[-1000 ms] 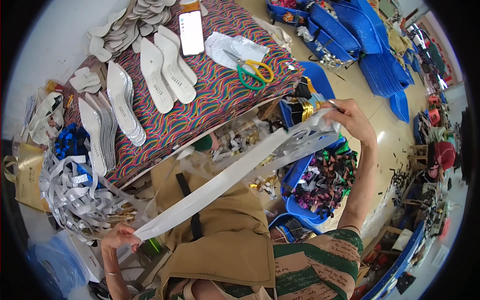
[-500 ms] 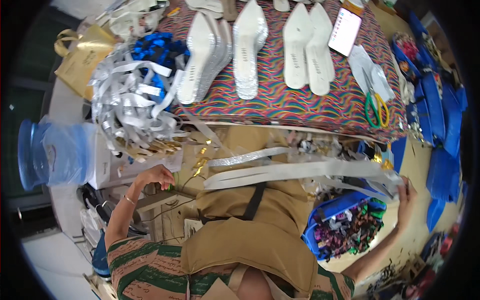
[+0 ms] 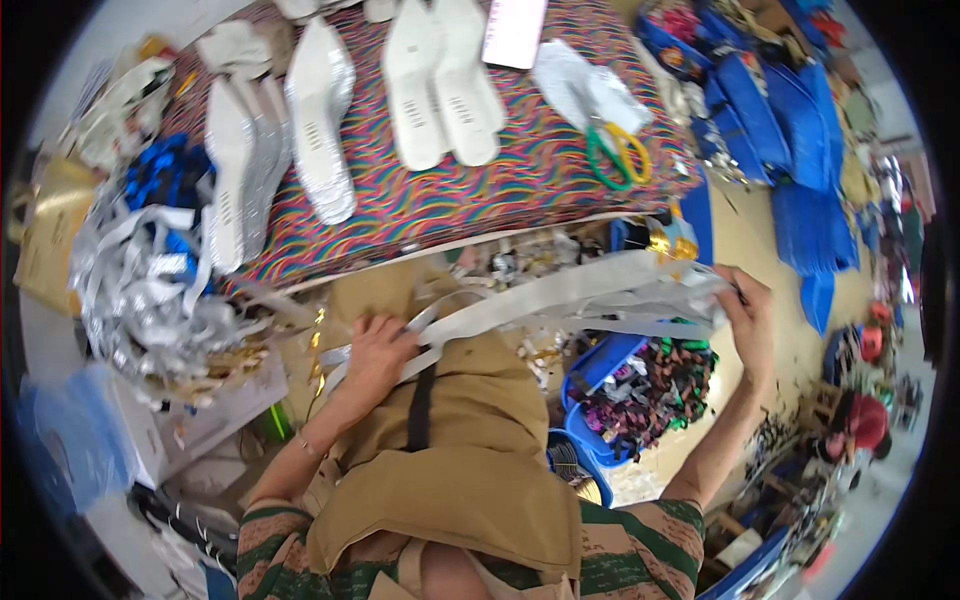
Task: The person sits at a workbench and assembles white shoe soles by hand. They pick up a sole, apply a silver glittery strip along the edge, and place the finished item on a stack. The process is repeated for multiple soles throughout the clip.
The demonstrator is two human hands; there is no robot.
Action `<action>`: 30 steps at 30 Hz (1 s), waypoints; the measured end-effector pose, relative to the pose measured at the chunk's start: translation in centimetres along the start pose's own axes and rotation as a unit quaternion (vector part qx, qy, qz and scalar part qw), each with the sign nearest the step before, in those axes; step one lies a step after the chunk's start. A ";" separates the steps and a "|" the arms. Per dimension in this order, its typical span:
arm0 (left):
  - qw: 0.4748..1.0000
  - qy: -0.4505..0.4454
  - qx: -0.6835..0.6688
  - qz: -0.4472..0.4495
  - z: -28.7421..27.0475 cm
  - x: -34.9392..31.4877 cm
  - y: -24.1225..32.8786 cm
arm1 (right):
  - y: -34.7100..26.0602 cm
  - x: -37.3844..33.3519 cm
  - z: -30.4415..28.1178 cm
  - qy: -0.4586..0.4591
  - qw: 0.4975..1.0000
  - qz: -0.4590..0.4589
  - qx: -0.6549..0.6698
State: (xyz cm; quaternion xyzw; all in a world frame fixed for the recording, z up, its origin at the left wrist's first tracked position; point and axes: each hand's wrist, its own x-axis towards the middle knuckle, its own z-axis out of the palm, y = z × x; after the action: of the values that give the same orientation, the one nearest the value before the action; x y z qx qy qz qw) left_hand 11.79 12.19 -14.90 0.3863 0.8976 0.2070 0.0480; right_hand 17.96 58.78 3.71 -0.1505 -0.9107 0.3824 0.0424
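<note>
A bundle of long silver-white strips point(image 3: 590, 288) stretches across my lap. My right hand point(image 3: 748, 312) is closed around their right end, out past the table's front edge. At the other end, my left hand point(image 3: 376, 358) lies over the strips with its fingers curled on them, above my brown apron point(image 3: 470, 400). What sits beneath that palm is hidden. A tangled heap of similar silver strips point(image 3: 150, 290) hangs over the table's left corner, with blue shiny material point(image 3: 168, 172) behind it.
White shoe insoles point(image 3: 320, 125) lie in stacks on the rainbow-patterned table cover point(image 3: 370, 215). Scissors point(image 3: 618, 158) with green and yellow handles and a phone point(image 3: 514, 32) lie farther right. A blue basket point(image 3: 590, 435) of dark scraps stands right of my lap. Blue bins point(image 3: 815, 220) stand beyond.
My left hand has come from the left side onto the strips' near end. My right hand still grips the other end. The whole view has swung to the right.
</note>
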 end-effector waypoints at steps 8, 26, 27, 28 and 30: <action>0.989 0.066 0.030 -0.126 -2.6 -4.7 -2.4 | 0.6 0.3 -0.3 -0.023 0.998 -0.001 0.056; 0.969 0.053 -0.012 -0.239 0.2 -9.9 -4.4 | 6.9 1.1 4.2 -0.014 0.869 0.049 0.492; 0.969 0.048 -0.008 -0.241 0.3 -9.9 -4.2 | 7.0 1.1 3.7 -0.005 0.891 0.058 0.450; 0.969 0.042 -0.001 -0.244 0.2 -10.0 -4.1 | 7.7 1.1 3.4 0.009 0.910 0.061 0.410; 0.966 0.028 0.006 -0.257 0.1 -10.4 -3.8 | 8.6 1.1 2.0 0.055 0.933 0.074 0.349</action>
State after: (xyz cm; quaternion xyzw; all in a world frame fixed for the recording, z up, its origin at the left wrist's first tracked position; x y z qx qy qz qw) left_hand 16.49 2.45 -17.35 0.1367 0.9690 0.1927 0.0719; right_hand 18.65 63.47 -3.87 -0.2135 -0.7027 0.6691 0.1137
